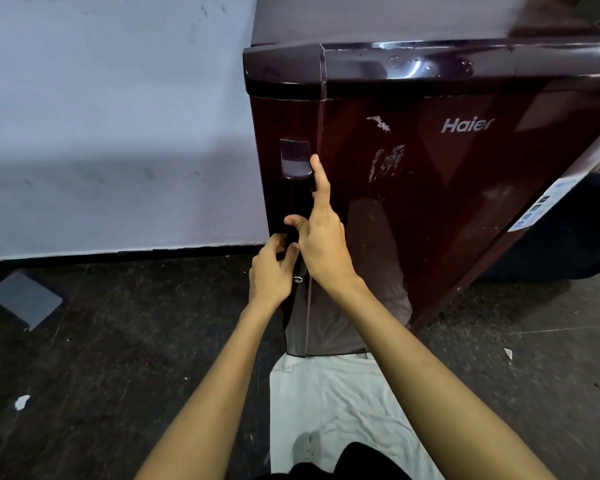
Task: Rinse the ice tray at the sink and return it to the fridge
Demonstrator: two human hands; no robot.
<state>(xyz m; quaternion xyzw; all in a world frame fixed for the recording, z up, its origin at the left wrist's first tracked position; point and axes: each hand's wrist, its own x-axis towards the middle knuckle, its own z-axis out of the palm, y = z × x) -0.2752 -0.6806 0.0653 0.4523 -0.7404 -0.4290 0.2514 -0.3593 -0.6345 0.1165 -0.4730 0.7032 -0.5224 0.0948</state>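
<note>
Two forearms of mine reach forward over a white cloth (329,403) spread on the dark speckled floor (111,341), the cloth's far edge lying right at the foot of the fridge (447,202). My left grip (274,271) is curled round the lower part of the dark vertical door handle (293,188) at the fridge's left edge, fingers wrapped onto it, with a small keyhole (297,279) just beside my knuckles. My right grip (321,233) sits just above and partly over the left one, loose and unclenched: the forefinger points straight up along the handle toward its broad top cap, the thumb stretches across to touch the handle's bar, and nothing is held in it. The fridge is a glossy maroon one with its door closed, scuffed with pale scratches on the front and bearing the word Haier (466,125) in silver near the top. The ice tray is nowhere in sight, so I cannot say where it lies relative to either grip. A white sticker (541,202) runs down the fridge's right side. A grey flat slab (23,299) lies on the floor at the far left, and a pale blue-white wall (111,116) rises behind.
</note>
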